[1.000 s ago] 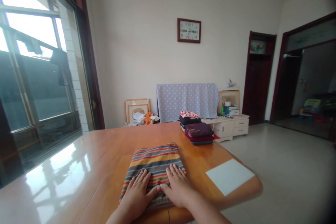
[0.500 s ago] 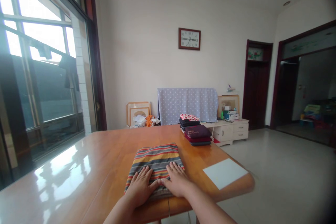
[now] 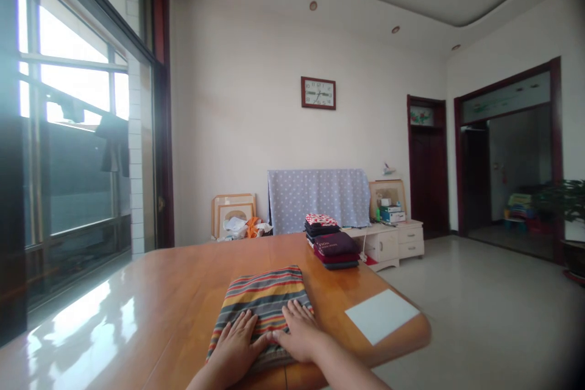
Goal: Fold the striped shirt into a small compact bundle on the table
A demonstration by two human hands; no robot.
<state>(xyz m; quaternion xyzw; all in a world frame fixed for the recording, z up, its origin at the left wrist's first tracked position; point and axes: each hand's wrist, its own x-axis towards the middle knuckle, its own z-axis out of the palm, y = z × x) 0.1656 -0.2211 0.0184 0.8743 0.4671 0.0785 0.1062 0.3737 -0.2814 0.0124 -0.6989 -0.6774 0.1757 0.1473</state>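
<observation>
From the camera on my head, I look across a wooden table (image 3: pixel 183 292) at a folded striped cloth (image 3: pixel 262 292) lying in front of me, by the table's near edge. Its stripes are red, grey and mustard, and its far edge is slightly wavy.

My left hand (image 3: pixel 236 344) lies palm down on the near left part of the cloth, fingers spread and unclenched. My right hand (image 3: pixel 299 330) lies the same way on the near right part, its fingers pointing forward. I grip nothing with either one; both simply rest flat on the fabric. My thumbs point inward and their tips come together, though I cannot tell whether they touch.

Beyond the cloth, toward the right, stand two piles of folded clothes near the table's far edge: a front pile (image 3: pixel 337 246) with a dark purple piece on top, and just behind it a back pile (image 3: pixel 320 221) topped with red and white. A pale sheet (image 3: pixel 381 315) lies flat near the table's right corner, well apart from my right hand. Past the table are a dotted blue cover (image 3: pixel 317 195) and a white cabinet (image 3: pixel 410 239), with a clock (image 3: pixel 319 93) on the wall above.
</observation>
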